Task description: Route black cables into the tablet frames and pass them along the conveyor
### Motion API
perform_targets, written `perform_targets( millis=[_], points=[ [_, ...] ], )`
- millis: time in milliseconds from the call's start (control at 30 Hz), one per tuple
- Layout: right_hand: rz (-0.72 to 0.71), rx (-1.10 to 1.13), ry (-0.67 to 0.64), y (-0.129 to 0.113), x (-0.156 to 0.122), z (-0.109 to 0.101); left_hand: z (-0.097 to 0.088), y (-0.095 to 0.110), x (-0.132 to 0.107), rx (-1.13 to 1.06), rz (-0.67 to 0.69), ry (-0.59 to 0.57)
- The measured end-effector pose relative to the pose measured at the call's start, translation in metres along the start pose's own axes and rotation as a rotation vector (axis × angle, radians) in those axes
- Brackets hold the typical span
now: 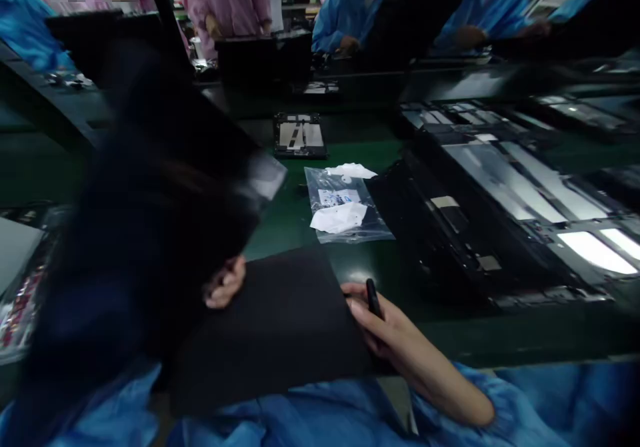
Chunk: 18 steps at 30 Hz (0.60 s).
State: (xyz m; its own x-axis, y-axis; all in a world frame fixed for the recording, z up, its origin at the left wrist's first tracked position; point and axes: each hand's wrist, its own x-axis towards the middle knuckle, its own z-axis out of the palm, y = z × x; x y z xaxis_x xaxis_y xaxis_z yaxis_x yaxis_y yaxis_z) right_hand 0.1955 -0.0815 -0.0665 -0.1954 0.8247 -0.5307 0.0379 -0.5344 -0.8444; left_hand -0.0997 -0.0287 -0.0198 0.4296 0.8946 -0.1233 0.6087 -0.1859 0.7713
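On the left, a large dark panel (135, 233) stands tilted and smeared by motion, with a pale patch near its upper right corner. The curled fingers of my left hand (229, 285) wrap round its edge; the rest of that hand is hidden behind it. A flat matte black sheet (290, 320) lies in front of me at the table's near edge. Beside its right edge is my right hand (377, 320), closed on a black pen-like tool (373, 299) that sticks up between thumb and fingers. The tool's lower end cannot be made out.
A clear plastic bag (345, 207) with white pieces lies on the green table (285, 227). Behind it sits a small framed device (300, 135). Several black-and-silver panels (500, 200) are piled on the right. Packaged parts (25, 293) lie at far left. People in blue and pink work opposite.
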Motion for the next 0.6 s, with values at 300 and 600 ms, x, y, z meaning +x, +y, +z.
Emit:
perform_targets(
  millis=[300,600],
  points=[
    [0.061,-0.171,-0.046,0.011,0.010,-0.009,0.027,0.036,0.004,-0.967,-0.321,-0.707],
    [0.035,-0.270,-0.042,0.013,0.007,-0.010,0.025,0.053,0.013,-0.646,-0.552,-0.673]
  ],
)
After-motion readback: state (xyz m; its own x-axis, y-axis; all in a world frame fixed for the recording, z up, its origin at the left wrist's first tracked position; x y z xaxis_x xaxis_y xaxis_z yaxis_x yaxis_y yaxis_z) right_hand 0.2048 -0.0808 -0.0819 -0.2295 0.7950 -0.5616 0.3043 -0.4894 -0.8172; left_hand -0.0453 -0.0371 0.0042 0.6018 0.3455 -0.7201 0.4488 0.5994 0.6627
